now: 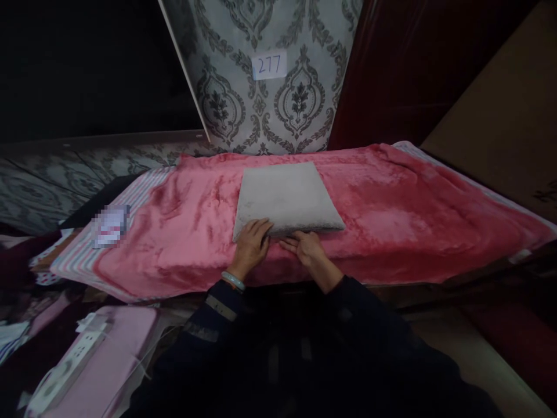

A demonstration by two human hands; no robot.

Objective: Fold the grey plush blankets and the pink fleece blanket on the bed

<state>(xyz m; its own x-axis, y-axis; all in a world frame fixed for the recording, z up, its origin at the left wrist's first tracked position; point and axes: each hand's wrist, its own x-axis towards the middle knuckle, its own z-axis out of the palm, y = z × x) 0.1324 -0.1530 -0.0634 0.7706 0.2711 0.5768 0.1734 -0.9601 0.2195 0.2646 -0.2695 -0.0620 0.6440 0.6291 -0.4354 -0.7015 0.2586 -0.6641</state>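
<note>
A flat grey cushion with a soft, plush-looking surface lies on a pink-red plush blanket. My left hand is closed over the near left edge of the cushion, its fingers on top; the thumb is hard to make out. A pale bangle circles that wrist. Just right of it, my right hand touches the middle of the same near edge, fingers stretched out to the left and slightly apart. Whether any fingertips reach under the cushion is hidden.
Behind the blanket stands a patterned wall with a paper label reading 277. A large dark screen is at the upper left. A blurred-out packet lies on a striped cloth. A white power strip rests on a pink surface, lower left.
</note>
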